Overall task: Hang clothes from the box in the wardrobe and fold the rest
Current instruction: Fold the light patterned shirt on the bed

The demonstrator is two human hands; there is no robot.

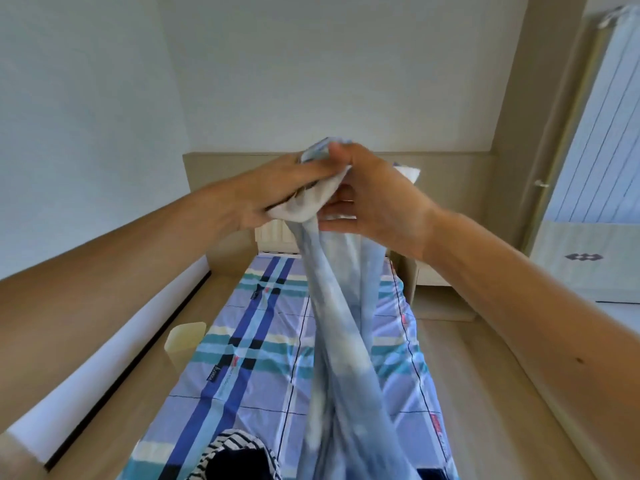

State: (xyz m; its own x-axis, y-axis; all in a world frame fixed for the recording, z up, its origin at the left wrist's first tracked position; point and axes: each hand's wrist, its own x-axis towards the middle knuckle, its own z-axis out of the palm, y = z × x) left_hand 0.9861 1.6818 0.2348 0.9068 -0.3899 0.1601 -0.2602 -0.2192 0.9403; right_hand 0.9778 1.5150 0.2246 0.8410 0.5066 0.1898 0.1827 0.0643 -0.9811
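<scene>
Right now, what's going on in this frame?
A person holds a pale blue garment up by its top edge, left hand and right hand both gripping it close together. It hangs down over the bed with the plaid sheet. A striped garment lies at the near end of the bed.

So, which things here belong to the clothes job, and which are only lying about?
Job:
- pale blue garment, held up by the left hand and right hand
- striped garment, at the bottom edge

Lying about:
- cream bin beside the bed
- checked bed sheet
- curtain
</scene>
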